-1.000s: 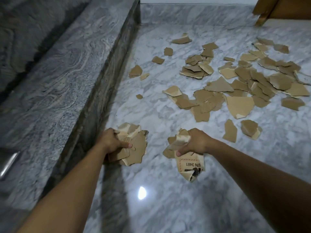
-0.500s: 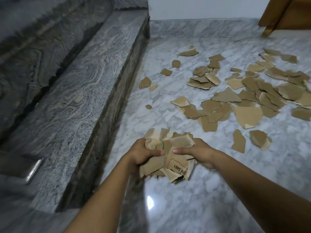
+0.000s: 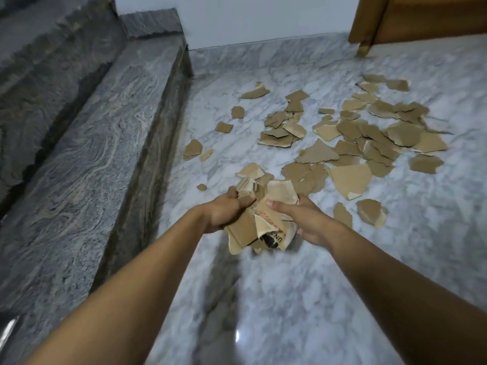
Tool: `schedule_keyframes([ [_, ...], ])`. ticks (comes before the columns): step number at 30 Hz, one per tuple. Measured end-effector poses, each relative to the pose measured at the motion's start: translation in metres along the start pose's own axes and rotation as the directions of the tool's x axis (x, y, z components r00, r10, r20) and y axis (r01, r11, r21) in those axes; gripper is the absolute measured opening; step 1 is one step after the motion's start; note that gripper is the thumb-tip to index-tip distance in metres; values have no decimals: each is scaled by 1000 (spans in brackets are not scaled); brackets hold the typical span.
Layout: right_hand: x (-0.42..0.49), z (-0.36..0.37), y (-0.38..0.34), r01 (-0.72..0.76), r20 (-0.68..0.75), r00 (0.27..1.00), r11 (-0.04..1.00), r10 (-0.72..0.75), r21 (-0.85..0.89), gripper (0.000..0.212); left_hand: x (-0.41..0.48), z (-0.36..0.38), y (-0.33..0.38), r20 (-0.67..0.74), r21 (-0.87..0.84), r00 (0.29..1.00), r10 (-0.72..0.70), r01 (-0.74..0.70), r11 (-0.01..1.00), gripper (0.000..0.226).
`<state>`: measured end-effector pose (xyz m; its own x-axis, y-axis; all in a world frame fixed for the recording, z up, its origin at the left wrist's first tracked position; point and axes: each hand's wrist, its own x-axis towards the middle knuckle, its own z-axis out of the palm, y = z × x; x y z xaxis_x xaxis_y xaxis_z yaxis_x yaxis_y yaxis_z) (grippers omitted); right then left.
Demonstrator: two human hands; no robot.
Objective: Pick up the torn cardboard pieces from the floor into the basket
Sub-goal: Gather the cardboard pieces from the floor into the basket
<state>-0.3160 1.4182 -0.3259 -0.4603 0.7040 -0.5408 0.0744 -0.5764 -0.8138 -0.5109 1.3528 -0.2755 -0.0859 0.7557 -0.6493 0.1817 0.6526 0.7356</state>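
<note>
A bunch of torn brown cardboard pieces (image 3: 259, 222) is pressed between both hands above the white marble floor. My left hand (image 3: 224, 210) grips the bunch from the left with curled fingers. My right hand (image 3: 303, 219) holds it from the right, thumb laid across a piece with red dashes and black print. Several more torn pieces (image 3: 350, 143) lie scattered on the floor beyond and to the right. No basket is in view.
A grey granite step (image 3: 87, 159) runs along the left, with a higher step behind it. A white wall (image 3: 263, 19) closes the far side. A wooden furniture leg (image 3: 365, 35) stands at the back right. Bare marble floor (image 3: 303, 299) lies under my arms.
My two hands, each holding its own handful a second ago, came together and merged the pieces into one bunch, then lifted it. The view tilted up and shows more of the wall.
</note>
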Motion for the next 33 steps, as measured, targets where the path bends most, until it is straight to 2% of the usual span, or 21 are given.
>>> schedule_keyframes([
  [3, -16, -22, -27, 50, -70, 996, 999, -50, 0, 63, 12, 12, 44, 34, 37, 999, 13, -14, 999, 51],
  [6, -50, -53, -50, 96, -193, 976, 995, -96, -10, 61, 5, 50, 91, 110, 81, 990, 87, -96, 992, 46],
  [8, -92, -86, -68, 106, -288, 952, 994, -104, -10, 67, -8, 90, 126, 250, 101, 959, 135, -164, 981, 49],
  [10, -131, -115, -80, 110, -382, 916, 993, -120, -49, 84, -22, 128, 150, 387, 106, 903, 186, -244, 964, 36],
  [11, -152, -131, -82, 117, -449, 884, 991, -132, -60, 90, -30, 147, 162, 441, 131, 873, 210, -294, 947, 26],
  [12, -171, -146, -82, 134, -521, 841, 989, -146, -61, 92, -39, 165, 173, 458, 153, 858, 233, -334, 930, 28],
  [14, -227, -166, -84, 181, -661, 734, 983, -155, -30, 85, -61, 212, 198, 505, 208, 823, 261, -409, 888, 56],
  [15, -242, -168, -86, 202, -683, 713, 979, -161, -20, 81, -66, 226, 204, 514, 215, 812, 276, -433, 875, 63],
  [17, -296, -179, -80, 267, -769, 616, 964, -170, 1, 71, -89, 273, 220, 621, 219, 735, 271, -495, 841, 57],
  [20, -363, -194, -66, 340, -847, 519, 937, -116, 80, 67, -124, 333, 232, 720, 225, 651, 241, -547, 806, 35],
  [26, -465, -242, -33, 412, -935, 354, 904, -41, 116, 59, -184, 435, 237, 819, 193, 518, 248, -655, 730, 32],
  [33, -551, -300, 19, 426, -963, 269, 898, -11, 109, 55, -233, 543, 212, 852, 170, 459, 251, -696, 698, 19],
])
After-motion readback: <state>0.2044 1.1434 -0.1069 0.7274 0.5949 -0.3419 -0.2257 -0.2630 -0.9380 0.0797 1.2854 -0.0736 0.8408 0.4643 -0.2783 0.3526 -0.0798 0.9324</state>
